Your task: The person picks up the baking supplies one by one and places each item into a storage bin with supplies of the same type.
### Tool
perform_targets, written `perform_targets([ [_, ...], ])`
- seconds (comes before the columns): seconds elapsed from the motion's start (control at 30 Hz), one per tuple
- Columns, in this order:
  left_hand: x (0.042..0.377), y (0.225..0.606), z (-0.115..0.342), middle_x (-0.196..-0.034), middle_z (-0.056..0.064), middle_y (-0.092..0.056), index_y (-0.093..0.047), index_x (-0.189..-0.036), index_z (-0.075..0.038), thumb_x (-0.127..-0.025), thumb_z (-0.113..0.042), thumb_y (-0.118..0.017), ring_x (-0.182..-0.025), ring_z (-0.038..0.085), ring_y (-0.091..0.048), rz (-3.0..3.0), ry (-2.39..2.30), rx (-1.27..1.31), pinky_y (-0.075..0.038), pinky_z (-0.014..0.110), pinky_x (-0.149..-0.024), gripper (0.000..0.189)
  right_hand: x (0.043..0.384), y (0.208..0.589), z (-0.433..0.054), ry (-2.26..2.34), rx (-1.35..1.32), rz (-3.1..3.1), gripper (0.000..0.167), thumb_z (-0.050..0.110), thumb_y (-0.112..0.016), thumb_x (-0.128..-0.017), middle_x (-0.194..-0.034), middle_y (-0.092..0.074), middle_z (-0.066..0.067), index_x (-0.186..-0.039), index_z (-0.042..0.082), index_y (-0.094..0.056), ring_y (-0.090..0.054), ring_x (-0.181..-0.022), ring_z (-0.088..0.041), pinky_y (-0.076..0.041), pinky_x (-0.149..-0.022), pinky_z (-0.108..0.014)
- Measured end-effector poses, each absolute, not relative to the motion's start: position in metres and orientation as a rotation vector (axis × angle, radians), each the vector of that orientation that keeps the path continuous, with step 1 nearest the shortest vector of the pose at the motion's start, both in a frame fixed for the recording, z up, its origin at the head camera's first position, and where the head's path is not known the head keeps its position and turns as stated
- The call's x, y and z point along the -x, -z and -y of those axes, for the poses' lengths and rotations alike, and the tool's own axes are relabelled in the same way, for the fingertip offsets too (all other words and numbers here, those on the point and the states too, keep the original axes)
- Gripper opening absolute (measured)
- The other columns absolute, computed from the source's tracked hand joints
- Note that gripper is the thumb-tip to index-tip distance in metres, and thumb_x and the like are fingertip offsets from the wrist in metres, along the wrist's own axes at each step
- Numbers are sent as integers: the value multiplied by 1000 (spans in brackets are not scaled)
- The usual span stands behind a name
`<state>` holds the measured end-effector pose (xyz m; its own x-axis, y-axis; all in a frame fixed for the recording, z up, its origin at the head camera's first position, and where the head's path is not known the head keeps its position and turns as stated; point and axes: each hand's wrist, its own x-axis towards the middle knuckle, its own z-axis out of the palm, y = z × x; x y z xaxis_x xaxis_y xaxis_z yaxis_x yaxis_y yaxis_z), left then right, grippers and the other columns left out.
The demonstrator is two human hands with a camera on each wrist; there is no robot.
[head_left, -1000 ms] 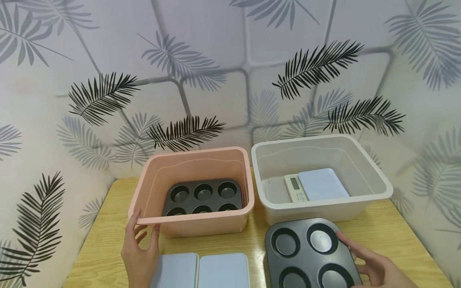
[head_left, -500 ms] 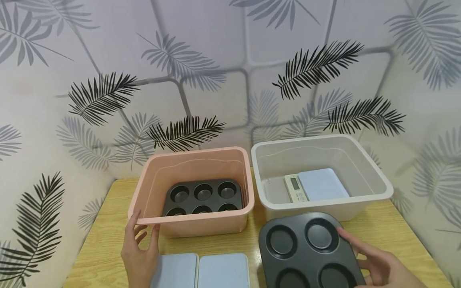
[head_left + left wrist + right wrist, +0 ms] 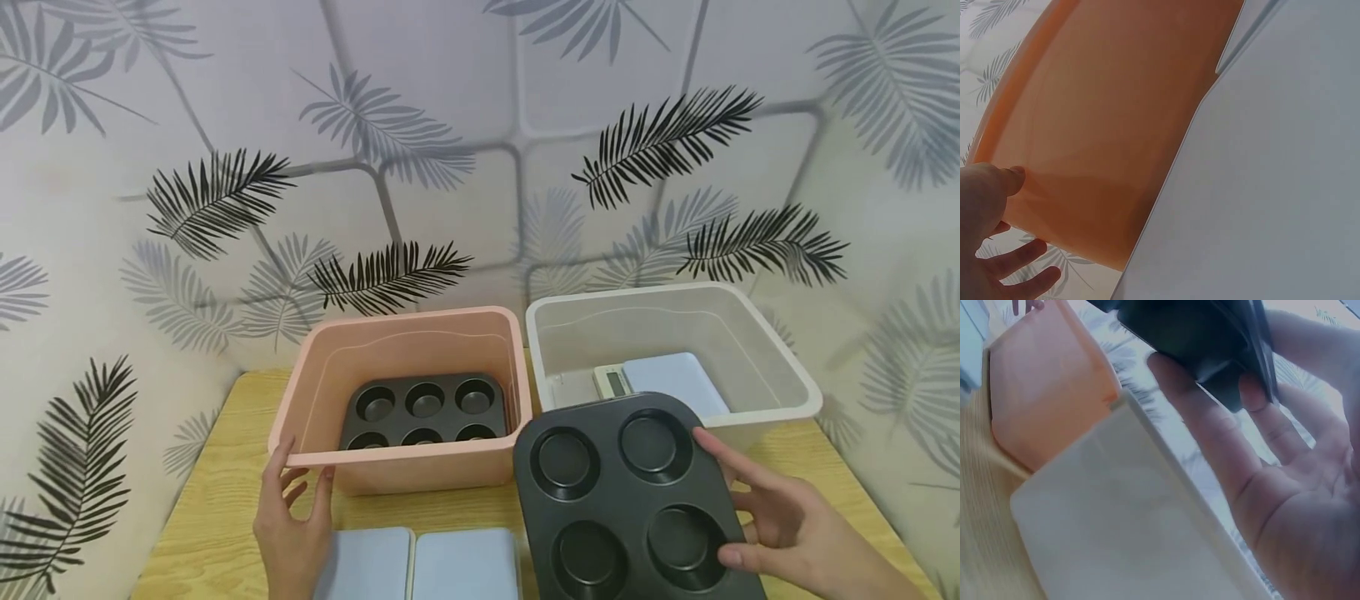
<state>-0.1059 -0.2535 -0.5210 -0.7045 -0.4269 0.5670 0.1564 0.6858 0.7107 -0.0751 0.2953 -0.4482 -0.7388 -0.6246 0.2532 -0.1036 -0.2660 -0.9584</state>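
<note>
My right hand (image 3: 787, 517) grips a dark muffin pan (image 3: 618, 508) by its right edge, thumb on top. The right wrist view shows fingers (image 3: 1210, 425) under the pan (image 3: 1179, 337). Tilted, the pan is held up before the front of the grey bin (image 3: 780, 367) and overlaps its rim in the head view. At the front left corner of the pink bin (image 3: 420, 467), my left hand (image 3: 294, 525) holds the rim. Its thumb (image 3: 1015, 178) lies against the bin's outer wall in the left wrist view. Another dark muffin pan (image 3: 427, 404) lies inside the pink bin.
Inside the grey bin is a kitchen scale (image 3: 671, 383) with a pale blue top and a small display. Two pale blue flat-topped items (image 3: 367, 562) (image 3: 465, 562) lie side by side on the wooden table (image 3: 217, 483). A leaf-patterned backdrop (image 3: 480, 208) rises behind the bins.
The right hand has raised the muffin pan and brought it left and away from me, so it now overlaps the grey bin's front. The left hand has stayed at the pink bin's corner.
</note>
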Motion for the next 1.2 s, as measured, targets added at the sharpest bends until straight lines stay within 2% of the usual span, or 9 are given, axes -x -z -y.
perform_targets([
  [0.13, 108, 521, 253, -151, 16, -67, -54, -162, -20, -93, 1, -84, -112, -21, -53, 2157, 997, -205, -44, -1, -95, 79, 84, 439, -285, 2058, 1022, -1832, 99, -36, -51, -91, -182, -30, -2, -172, -5, -4, -67, -140, -21, -68, -91, -46],
  [0.3, 109, 521, 253, -150, 17, -67, -54, -162, -19, -92, 1, -85, -112, -21, -53, 2153, 990, -210, -44, -2, -95, 79, 100, 427, -273, 2073, 1068, -1860, 95, -36, -48, -92, -172, -47, -8, -172, -6, -6, -70, -135, -23, -68, -92, -44],
  [0.37, 109, 521, 253, -150, 17, -67, -54, -162, -18, -92, 2, -85, -111, -19, -54, 2145, 988, -209, -44, -2, -94, 79, 107, 419, -268, 2057, 1037, -1894, 94, -33, -49, -94, -167, -52, -5, -173, -4, -8, -71, -133, -21, -68, -92, -43],
  [0.5, 110, 521, 254, -150, 17, -68, -55, -161, -18, -92, 2, -85, -111, -18, -55, 2126, 994, -189, -45, -1, -94, 78, 124, 406, -260, 2012, 931, -2026, 91, -27, -53, -98, -169, -44, -3, -175, 2, -14, -73, -125, -17, -69, -91, -39],
  [0.6, 111, 520, 254, -149, 16, -68, -56, -161, -18, -91, 3, -85, -111, -19, -56, 2116, 1000, -171, -46, -1, -94, 78, 137, 399, -252, 2000, 863, -2091, 88, -21, -55, -101, -159, -45, -6, -176, 8, -19, -74, -119, -17, -69, -88, -38],
  [0.67, 110, 520, 254, -150, 15, -68, -56, -161, -18, -91, 3, -85, -111, -16, -57, 2119, 1001, -168, -46, -1, -94, 79, 145, 395, -246, 2003, 855, -2111, 86, -19, -56, -103, -144, -49, -7, -176, 11, -21, -75, -117, -20, -69, -86, -38],
  [0.8, 108, 520, 255, -152, 12, -67, -55, -162, -20, -92, 2, -85, -110, -14, -58, 2141, 992, -192, -45, -1, -93, 80, 162, 387, -233, 2000, 857, -2167, 82, -14, -57, -105, -134, -52, -7, -176, 14, -25, -77, -117, -20, -68, -85, -34],
  [0.93, 107, 521, 255, -153, 11, -67, -55, -162, -20, -92, 2, -85, -111, -17, -56, 2145, 991, -201, -44, -1, -93, 80, 181, 376, -221, 1998, 854, -2170, 79, -10, -58, -107, -131, -54, -6, -175, 18, -27, -76, -121, -16, -68, -86, -33],
  [1.2, 105, 519, 254, -150, 14, -68, -56, -160, -17, -91, 3, -85, -112, -19, -55, 2122, 993, -174, -46, -1, -94, 78, 222, 340, -195, 1949, 846, -2214, 76, 0, -62, -109, -129, -53, -12, -173, 27, -34, -81, -101, -18, -68, -79, -32],
])
